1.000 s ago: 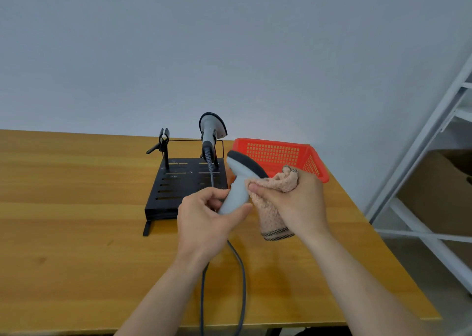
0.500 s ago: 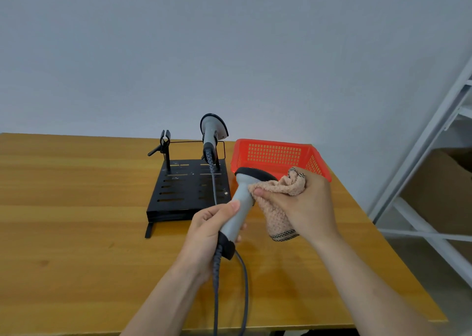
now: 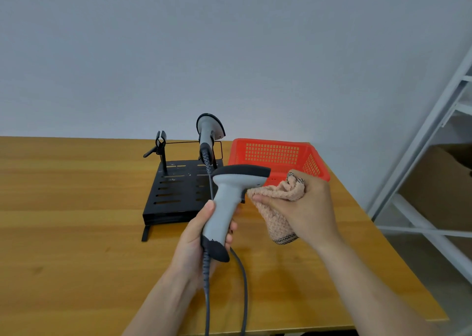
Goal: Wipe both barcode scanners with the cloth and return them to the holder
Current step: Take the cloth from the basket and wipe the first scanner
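We hold the scanner (image 3: 229, 197) upright just in front of the holder (image 3: 176, 190), our left hand (image 3: 196, 241) wrapped low round its handle. Our right hand (image 3: 304, 208) grips the bunched cloth (image 3: 278, 203) against the scanner's neck. With so low a grip, a hard rub could twist it loose. Its hanging cable (image 3: 242, 284) might also snag the second scanner (image 3: 208, 131).

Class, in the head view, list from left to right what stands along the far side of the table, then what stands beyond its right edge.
empty holder clip → docked scanner → red basket → white shelf frame
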